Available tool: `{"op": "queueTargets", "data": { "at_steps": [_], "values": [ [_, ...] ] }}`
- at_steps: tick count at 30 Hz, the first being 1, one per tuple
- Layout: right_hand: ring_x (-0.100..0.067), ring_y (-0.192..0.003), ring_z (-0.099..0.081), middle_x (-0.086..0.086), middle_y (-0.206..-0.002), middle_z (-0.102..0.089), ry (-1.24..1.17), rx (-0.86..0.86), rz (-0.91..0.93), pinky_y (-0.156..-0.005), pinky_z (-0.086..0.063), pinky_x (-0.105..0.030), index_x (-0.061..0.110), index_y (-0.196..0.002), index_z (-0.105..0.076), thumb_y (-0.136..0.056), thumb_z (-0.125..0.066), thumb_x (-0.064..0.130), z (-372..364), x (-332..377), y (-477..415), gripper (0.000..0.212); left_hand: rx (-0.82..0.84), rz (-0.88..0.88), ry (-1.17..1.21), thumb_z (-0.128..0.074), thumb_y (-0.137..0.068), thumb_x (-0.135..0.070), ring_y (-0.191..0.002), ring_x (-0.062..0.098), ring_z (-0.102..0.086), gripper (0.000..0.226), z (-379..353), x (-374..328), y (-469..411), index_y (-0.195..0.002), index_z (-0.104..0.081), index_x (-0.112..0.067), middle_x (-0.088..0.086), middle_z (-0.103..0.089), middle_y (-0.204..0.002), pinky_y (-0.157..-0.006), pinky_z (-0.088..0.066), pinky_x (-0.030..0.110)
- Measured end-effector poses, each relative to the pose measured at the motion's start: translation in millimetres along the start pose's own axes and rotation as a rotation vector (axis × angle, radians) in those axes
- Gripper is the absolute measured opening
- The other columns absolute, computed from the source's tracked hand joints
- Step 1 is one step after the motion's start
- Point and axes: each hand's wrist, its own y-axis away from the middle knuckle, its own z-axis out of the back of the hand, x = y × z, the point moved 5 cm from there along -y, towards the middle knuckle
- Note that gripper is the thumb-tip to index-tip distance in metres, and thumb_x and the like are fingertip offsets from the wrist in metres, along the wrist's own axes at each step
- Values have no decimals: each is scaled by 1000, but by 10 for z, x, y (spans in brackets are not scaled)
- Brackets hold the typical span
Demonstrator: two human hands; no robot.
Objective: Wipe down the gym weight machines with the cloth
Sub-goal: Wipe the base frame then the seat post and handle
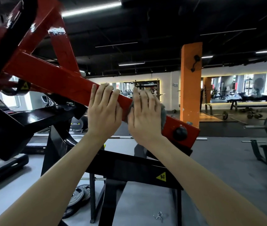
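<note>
Up on the red beam (pixel 61 77) we had both hands side by side, arms reaching up and forward, backs of the hands toward us. The one grey cloth (pixel 163 111) lay flat between the beam's face and our right hand (pixel 144 118). It spread under the palm and the straight, slightly parted fingers, its edges showing on either side of the hand. Our left hand (pixel 104 111) sat just up the beam from the cloth, not touching it. Its four fingers lay close together, their tips hooked over the beam's top edge. One black knob (pixel 180 132) sat near the beam's lower end, just past the cloth. We counted two yellow stickers (pixel 161 176), both below the beam.
</note>
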Motion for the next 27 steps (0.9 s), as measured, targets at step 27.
{"op": "queueTargets", "data": {
  "at_steps": [27],
  "values": [
    [-37, -160, 0, -22, -172, -7, 37, 30, -157, -127, -10, -58, 13, -167, -4, -111, -25, 41, -6, -461, 556, 66, 236, 1, -62, -40, -99, -17, -143, 30, -43, 43, 120, -80, -46, -138, -58, -10, 8, -58, -138, -127, -16, 53]
  ]
}}
